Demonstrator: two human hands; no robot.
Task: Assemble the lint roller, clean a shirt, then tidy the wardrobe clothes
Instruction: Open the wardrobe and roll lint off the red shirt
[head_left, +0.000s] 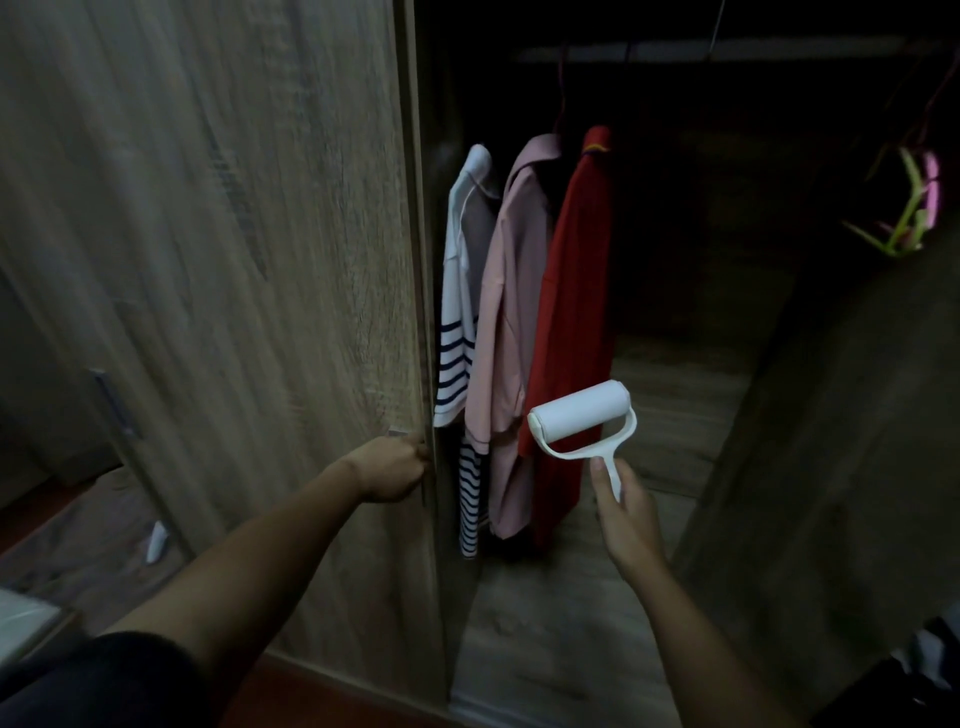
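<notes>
Wardrobe door (234, 260): edge gripped by left hand (397, 465); to be opened fully. Lint roller (579, 415): handle clasped in right hand (628, 514); best held clear of shirts (511, 312).

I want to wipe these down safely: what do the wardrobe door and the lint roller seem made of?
The wardrobe door: probably laminate or veneered board, matte, going by its flat grey-brown wood grain. The lint roller: the frame looks like smooth white moulded plastic; the roll may be matte white paper.

light: dim | wood-grain wardrobe door (208, 260) left | wardrobe interior (701, 234) dark | reddish floor (311, 696) bottom left
</notes>
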